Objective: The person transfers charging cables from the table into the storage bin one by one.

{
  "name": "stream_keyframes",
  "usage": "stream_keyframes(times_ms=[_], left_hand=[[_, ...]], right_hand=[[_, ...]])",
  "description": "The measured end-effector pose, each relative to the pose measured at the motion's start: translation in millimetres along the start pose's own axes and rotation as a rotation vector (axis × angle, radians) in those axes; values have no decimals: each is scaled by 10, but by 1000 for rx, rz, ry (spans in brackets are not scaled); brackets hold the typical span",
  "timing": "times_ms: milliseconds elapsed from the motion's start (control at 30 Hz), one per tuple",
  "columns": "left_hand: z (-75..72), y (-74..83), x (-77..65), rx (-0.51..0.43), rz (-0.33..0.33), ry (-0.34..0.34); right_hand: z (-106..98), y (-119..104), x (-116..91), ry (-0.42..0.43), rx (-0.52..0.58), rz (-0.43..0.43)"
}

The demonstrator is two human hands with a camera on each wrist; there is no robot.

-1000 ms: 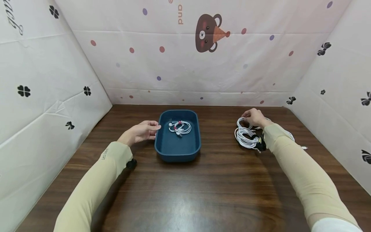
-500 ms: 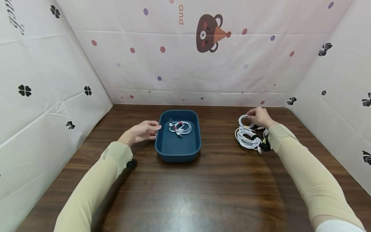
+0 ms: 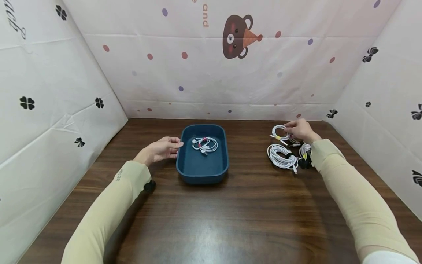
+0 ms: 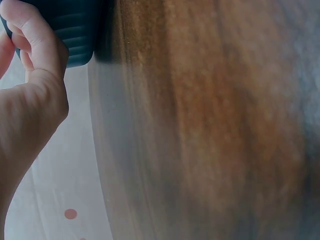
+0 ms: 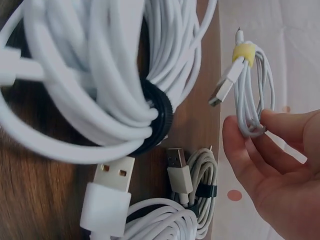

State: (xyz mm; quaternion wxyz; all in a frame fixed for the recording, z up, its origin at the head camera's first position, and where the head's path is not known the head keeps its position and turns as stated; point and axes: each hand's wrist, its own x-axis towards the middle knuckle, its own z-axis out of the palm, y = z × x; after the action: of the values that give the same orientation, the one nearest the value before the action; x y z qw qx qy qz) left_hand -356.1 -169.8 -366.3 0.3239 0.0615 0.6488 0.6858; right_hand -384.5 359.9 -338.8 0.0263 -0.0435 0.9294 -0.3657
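My left hand (image 3: 163, 148) grips the left rim of a dark blue bin (image 3: 202, 170), thumb over the edge and fingers against its outside. On the bin's floor lies a coiled white cable (image 3: 205, 149) with red ties. At the right, my right hand (image 3: 300, 131) pinches a small coiled white USB cable (image 5: 241, 102) bound with a yellow tie (image 5: 244, 54). In the right wrist view it hangs from thumb and fingertips, apart from the pile. Just below stay a large white cable coil (image 5: 120, 80) with a black tie and further bundles.
A greyish cable bundle (image 5: 204, 175) with a black band and another white coil (image 5: 155, 222) lie in the pile. Something black (image 3: 304, 162) is among them, partly hidden. Patterned white sheets (image 3: 184, 80) wall the brown table (image 3: 211, 220) at the back and sides.
My right hand has moved slightly right and away from me, lifting the yellow-tied cable off the pile. The large coil stays behind. My left hand and the bin have not moved.
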Motion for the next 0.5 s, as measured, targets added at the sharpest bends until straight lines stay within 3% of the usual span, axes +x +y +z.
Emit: stream_keyframes(times_ms=[267,500], left_hand=[[-52,-53,77,-29,-5,33],[-61,-76,98,-22,0,49]], right_hand=[[5,-4,21,-80,180,23],[53,-52,18,-111,193,11]])
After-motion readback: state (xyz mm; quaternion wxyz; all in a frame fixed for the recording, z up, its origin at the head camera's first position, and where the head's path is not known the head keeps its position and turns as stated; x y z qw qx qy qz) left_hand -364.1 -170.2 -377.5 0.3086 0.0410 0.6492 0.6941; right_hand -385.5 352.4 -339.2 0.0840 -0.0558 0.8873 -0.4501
